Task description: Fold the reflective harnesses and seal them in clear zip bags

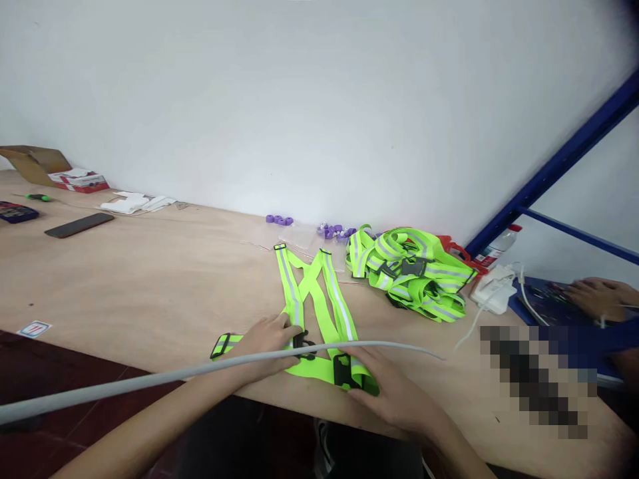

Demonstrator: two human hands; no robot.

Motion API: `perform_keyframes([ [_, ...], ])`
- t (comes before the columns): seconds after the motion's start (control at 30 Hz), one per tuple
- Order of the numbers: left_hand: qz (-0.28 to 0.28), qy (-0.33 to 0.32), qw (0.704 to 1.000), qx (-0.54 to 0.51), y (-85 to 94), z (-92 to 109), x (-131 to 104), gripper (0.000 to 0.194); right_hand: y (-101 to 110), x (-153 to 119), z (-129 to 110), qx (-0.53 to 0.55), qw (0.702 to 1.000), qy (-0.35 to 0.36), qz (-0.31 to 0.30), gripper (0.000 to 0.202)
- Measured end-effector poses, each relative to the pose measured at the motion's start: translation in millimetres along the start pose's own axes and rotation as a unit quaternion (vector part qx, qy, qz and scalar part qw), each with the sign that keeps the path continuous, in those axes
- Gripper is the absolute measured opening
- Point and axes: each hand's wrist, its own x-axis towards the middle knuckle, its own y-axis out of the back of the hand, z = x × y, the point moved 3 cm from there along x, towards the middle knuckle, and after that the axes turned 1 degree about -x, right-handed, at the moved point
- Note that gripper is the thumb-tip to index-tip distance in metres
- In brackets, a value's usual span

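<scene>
A lime-yellow reflective harness (314, 287) with silver stripes lies on the table, its shoulder straps crossing at the back. My left hand (267, 338) is closed on its waist strap beside a black buckle piece (298, 340). At the right end of the waist strap, my right hand (387, 379) has its thumb and fingers around the band, by the other black buckle piece (342, 370). The two buckle pieces are apart. A pale cable (200, 369) crosses in front of both hands and hides parts of them.
A heap of similar harnesses (414, 266) lies to the right, near a white power adapter (493, 290) and bottle (499, 245). Purple pieces (334, 231) sit by the wall. Far left are a phone-like slab (80, 225) and cardboard box (37, 164). Another person's hand (599, 296) is at right.
</scene>
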Motion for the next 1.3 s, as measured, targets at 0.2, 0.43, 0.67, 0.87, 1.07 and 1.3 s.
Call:
perform_keyframes([
  [0.2,-0.026,0.011,0.999,-0.017,6.8,4.9,3.9,0.037,2.3,4.0,4.0,0.051,0.997,-0.045,0.026,0.043],
  [0.43,0.012,0.013,0.998,-0.060,-1.4,3.1,-1.5,0.037,-2.4,3.2,15.8,0.014,0.999,-0.015,0.037,0.058],
  [0.67,-0.044,-0.010,0.999,-0.023,7.4,6.5,2.1,0.052,0.1,0.5,19.0,-0.034,0.999,-0.002,0.020,0.074],
  [0.87,-0.055,-0.006,0.998,-0.013,6.1,3.8,7.2,0.069,6.5,-4.5,10.6,-0.014,1.000,-0.020,0.006,0.071],
  [1.07,-0.064,-0.046,0.995,-0.057,10.5,5.9,9.0,0.043,9.9,1.9,-0.8,0.009,0.998,0.043,0.053,0.060],
  [1.3,0.012,-0.092,0.986,-0.136,8.6,-0.2,-8.2,0.026,13.7,7.8,-10.5,0.016,0.995,0.073,0.069,0.052],
])
